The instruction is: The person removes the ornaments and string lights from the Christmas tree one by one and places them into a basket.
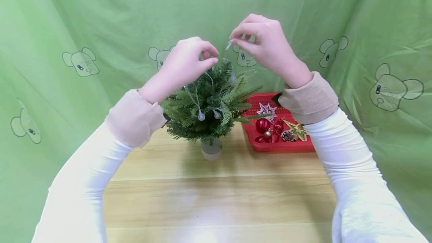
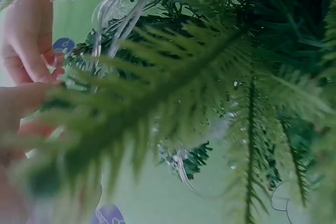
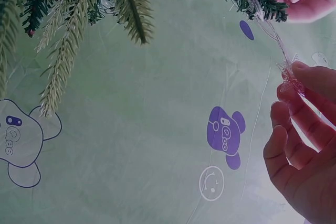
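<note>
A small artificial Christmas tree (image 1: 209, 100) stands on a white round base (image 1: 212, 150), with a string of clear bulb lights (image 1: 201, 115) draped over its branches. Above its top, my right hand (image 1: 261, 44) pinches a small clear piece of the light string (image 1: 228, 45) between thumb and forefinger. Its wire runs back to the treetop in the right wrist view, where the piece looks glittery (image 3: 291, 81). At the treetop's left is my left hand (image 1: 189, 57), fingers curled and thumb near the forefinger; I cannot tell whether it grips the tip. Branches (image 2: 147, 103) partly cover it in the left wrist view.
Right of the tree, a red plastic basket (image 1: 283, 147) holds red balls (image 1: 262, 125), a pinecone (image 1: 288, 135), a gold star (image 1: 298, 130) and a silvery star (image 1: 266, 111). A wooden table (image 1: 216, 201) lies below, with a green printed curtain (image 1: 118, 18) behind.
</note>
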`<state>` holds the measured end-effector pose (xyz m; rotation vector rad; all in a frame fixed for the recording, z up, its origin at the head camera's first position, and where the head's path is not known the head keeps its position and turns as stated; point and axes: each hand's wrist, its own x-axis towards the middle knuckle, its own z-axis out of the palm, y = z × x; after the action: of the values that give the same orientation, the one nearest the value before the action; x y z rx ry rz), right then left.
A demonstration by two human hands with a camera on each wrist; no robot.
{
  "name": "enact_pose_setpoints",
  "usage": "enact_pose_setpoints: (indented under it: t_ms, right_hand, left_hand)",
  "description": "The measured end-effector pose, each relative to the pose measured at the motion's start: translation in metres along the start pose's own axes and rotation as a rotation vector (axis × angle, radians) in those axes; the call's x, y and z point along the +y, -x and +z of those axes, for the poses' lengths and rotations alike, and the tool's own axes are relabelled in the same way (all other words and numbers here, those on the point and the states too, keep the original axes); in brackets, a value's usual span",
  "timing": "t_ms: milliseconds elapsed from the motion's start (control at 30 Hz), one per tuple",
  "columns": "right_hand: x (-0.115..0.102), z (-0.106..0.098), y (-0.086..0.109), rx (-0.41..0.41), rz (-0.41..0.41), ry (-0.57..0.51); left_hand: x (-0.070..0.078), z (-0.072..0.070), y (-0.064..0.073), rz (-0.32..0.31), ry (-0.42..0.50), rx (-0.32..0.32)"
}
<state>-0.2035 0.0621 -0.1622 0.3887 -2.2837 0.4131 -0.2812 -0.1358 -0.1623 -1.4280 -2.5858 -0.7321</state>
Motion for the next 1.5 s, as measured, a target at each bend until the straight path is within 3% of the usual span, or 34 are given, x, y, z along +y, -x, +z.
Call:
enact_pose_setpoints:
  t_ms: [233, 800, 1067, 1200, 1333, 1500]
  right_hand:
    - [0.0, 0.003, 0.001, 0.008, -0.026, -0.028]
    - [-0.003, 0.006, -0.003, 0.048, -0.095, -0.008]
    - [-0.01, 0.001, -0.006, 0.067, -0.074, -0.005]
    - [-0.014, 0.0, -0.003, 0.058, 0.048, -0.021]
    - [-0.013, 0.002, 0.005, -0.028, 0.174, -0.051]
    - [-0.004, 0.007, 0.011, -0.283, 0.212, -0.09]
  left_hand:
    - [0.01, 0.003, -0.011, -0.019, -0.06, -0.037]
    - [0.018, -0.001, -0.018, -0.021, -0.081, 0.024]
    - [0.019, -0.012, -0.017, -0.038, -0.083, 0.045]
    - [0.02, -0.013, -0.015, -0.045, -0.08, 0.061]
    - [0.021, -0.014, -0.014, -0.036, -0.063, 0.085]
    - [0.022, -0.014, -0.014, -0.027, -0.051, 0.099]
